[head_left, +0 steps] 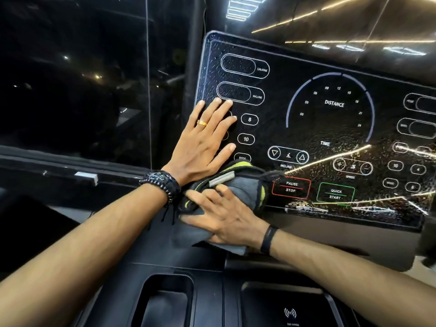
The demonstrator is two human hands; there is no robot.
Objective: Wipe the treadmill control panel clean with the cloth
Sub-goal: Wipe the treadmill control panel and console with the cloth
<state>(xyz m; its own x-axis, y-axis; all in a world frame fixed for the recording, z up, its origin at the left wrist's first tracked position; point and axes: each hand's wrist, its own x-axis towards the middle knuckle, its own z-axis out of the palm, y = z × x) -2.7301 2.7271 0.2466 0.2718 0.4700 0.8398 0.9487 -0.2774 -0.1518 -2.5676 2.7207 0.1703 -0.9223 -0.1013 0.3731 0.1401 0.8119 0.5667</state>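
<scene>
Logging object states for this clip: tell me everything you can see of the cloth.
The cloth is grey, soft-looking fabric with yellow-green edging and a pale grey label strip. It is bunched into folds, not spread flat, and lies against the lower left of the control panel, just left of the PAUSE/STOP button. The right hand presses on it with spread fingers; its top edge sits right under the left hand. A flap hangs below the right wrist.
</scene>
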